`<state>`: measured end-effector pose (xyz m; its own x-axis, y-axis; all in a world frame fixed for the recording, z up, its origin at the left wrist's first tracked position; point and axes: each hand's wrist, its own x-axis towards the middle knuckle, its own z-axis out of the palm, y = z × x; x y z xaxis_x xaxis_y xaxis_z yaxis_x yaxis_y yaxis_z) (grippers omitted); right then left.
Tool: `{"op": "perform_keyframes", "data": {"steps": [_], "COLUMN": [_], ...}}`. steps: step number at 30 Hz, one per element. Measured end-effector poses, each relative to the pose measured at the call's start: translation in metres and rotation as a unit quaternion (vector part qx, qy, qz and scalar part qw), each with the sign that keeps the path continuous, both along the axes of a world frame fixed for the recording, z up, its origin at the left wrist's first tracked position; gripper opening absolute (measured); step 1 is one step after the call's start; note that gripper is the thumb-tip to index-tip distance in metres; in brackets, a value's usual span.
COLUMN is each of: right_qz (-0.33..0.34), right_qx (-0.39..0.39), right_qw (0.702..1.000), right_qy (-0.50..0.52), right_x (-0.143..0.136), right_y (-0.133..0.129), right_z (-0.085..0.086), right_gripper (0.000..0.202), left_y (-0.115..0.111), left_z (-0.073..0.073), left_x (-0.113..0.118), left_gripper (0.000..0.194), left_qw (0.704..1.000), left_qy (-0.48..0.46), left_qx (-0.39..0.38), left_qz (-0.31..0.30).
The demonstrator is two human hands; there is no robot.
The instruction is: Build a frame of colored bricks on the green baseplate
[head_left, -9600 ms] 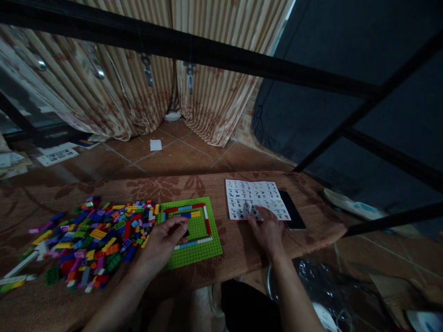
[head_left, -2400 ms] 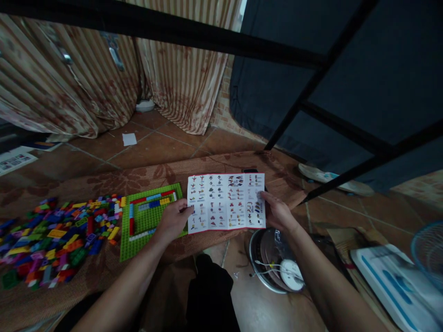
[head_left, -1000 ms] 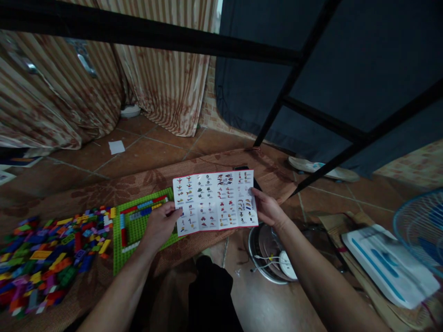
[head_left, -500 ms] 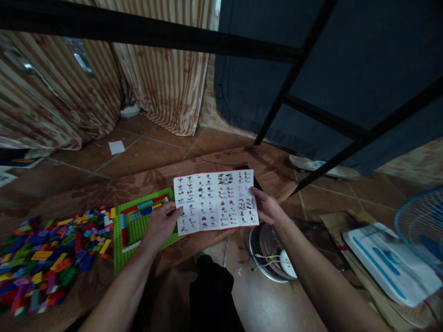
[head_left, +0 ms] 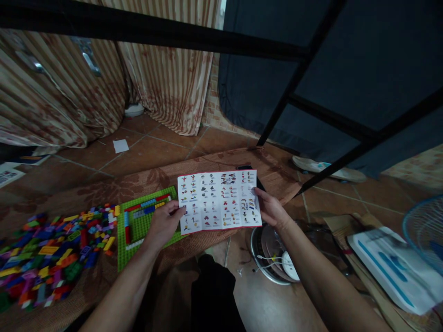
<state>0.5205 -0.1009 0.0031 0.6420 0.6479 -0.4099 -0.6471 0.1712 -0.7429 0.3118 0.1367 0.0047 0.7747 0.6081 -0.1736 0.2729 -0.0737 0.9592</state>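
Between my two hands an unfolded instruction sheet point(head_left: 218, 200) is stretched out, printed with rows of small coloured models and creased by vertical folds. My left hand point(head_left: 166, 221) pinches its left edge, thumb on the printed face. At the right edge my right hand point(head_left: 272, 207) grips it, the fingers mostly hidden behind the paper. Partly covered by my left hand and the sheet, a green baseplate point(head_left: 122, 253) bears lines of red, blue, white and yellow bricks. Left of the plate lies a wide pile of loose toy bricks point(head_left: 51, 258).
A brown patterned cloth point(head_left: 204, 242) lies under the plate and bricks. Black metal bars point(head_left: 242, 41) cross above. A round metal tub point(head_left: 258, 263) with a white cable device stands below my right hand. A blue fan point(head_left: 424, 235) and a white-blue box point(head_left: 384, 267) are at right.
The whole view has shifted slightly, so things appear a little further right. Both hands still hold the sheet in the same way.
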Motion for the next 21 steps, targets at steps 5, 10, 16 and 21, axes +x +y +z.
{"op": "perform_keyframes", "data": {"steps": [5, 10, 16, 21], "right_qz": [-0.01, 0.008, -0.003, -0.006], "right_qx": [-0.009, -0.009, -0.018, -0.017], "right_qw": [1.0, 1.0, 1.0, 0.999], "right_qy": [0.015, -0.011, -0.022, -0.029], "right_x": [-0.002, -0.001, -0.002, -0.003], "right_y": [0.001, -0.001, -0.004, -0.007], "right_z": [0.002, -0.003, -0.01, -0.017], "right_gripper": [0.028, 0.032, 0.033, 0.031], "left_y": [0.001, 0.002, 0.0, 0.0], "left_z": [0.0, -0.001, -0.001, -0.005], "left_x": [0.001, 0.001, 0.0, -0.001], "left_gripper": [0.03, 0.028, 0.025, 0.023], "left_qw": [1.0, 0.998, 0.998, 0.998], "left_qy": [0.005, 0.007, 0.009, 0.008], "left_qx": [0.024, 0.055, 0.057, 0.06], "left_qz": [-0.004, -0.006, 0.001, -0.005]}}
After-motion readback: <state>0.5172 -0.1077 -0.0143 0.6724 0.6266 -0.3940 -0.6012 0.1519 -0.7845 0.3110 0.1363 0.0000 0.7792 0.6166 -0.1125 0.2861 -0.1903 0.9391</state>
